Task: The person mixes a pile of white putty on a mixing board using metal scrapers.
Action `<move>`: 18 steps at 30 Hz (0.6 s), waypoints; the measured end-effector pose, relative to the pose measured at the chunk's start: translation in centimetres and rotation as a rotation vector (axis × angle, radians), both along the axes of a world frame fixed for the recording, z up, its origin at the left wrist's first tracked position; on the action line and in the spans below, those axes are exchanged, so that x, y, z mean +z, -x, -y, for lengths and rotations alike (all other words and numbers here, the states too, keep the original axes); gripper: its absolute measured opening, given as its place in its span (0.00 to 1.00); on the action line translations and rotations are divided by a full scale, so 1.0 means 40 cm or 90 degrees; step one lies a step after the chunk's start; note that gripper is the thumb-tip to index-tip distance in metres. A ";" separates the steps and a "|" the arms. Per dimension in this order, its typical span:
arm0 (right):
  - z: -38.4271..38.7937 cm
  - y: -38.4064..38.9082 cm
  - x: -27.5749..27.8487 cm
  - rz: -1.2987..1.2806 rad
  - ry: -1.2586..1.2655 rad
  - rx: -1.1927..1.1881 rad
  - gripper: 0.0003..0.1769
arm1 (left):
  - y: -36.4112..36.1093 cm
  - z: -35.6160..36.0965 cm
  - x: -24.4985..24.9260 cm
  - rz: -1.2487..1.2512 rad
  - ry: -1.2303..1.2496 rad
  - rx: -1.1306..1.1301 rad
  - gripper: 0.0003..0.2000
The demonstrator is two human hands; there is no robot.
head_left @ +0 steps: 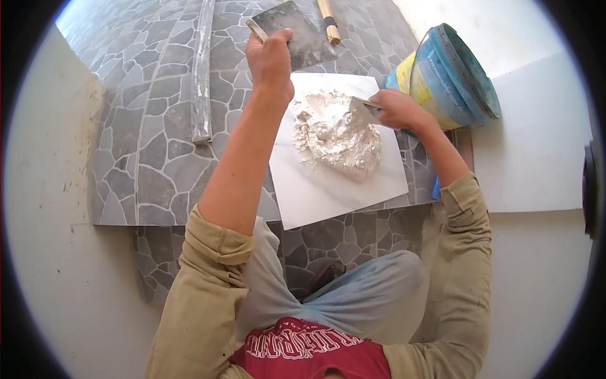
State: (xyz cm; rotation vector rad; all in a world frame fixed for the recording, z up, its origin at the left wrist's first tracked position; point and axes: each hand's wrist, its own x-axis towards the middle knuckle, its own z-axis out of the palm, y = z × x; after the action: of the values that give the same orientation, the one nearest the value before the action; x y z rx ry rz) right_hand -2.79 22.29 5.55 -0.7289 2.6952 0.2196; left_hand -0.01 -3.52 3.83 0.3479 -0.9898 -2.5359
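My left hand (270, 60) is closed round the wooden grip of a plastering trowel (302, 35), whose flat grey, smeared plate is held over the far part of the tiled surface. My right hand (401, 108) grips a small metal-bladed tool, perhaps a putty knife (367, 103); its tip reaches the right upper edge of a heap of white powdery material (338, 129). The heap looks wetter and smoother near the top, crumbly lower down. Beneath it lies a white square board or tile (303, 205), set at a slant.
A blue bucket (442, 79) with a yellow label leans at the right. Left of the board lies a long metal straightedge (201, 76). A wooden-handled brush (329, 25) is at the far side. The stone-patterned tiles (151, 170) end at a step edge before my crossed legs.
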 end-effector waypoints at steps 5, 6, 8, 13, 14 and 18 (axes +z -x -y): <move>0.035 -0.049 -0.019 0.055 -0.050 0.064 0.18 | -0.009 -0.018 0.014 0.004 0.007 -0.008 0.16; 0.034 -0.038 -0.002 0.105 -0.013 0.047 0.18 | -0.008 -0.017 0.012 0.001 0.008 -0.007 0.16; -0.037 0.001 -0.010 0.086 0.115 0.070 0.17 | -0.008 -0.015 0.010 -0.001 0.004 -0.009 0.16; -0.142 -0.011 0.064 0.159 0.156 -0.138 0.15 | 0.001 -0.004 0.010 -0.004 -0.014 0.014 0.16; -0.159 -0.019 0.044 0.182 0.139 -0.238 0.13 | 0.000 -0.008 0.010 -0.002 -0.015 0.012 0.16; -0.147 -0.042 -0.104 0.161 0.265 -0.321 0.10 | 0.007 -0.015 0.002 -0.011 -0.001 -0.007 0.16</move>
State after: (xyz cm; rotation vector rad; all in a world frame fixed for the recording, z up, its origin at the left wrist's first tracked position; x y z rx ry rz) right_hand -1.12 28.17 1.40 -0.1383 2.5919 -0.5314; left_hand -0.28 -2.94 3.90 0.3218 -0.9849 -2.5455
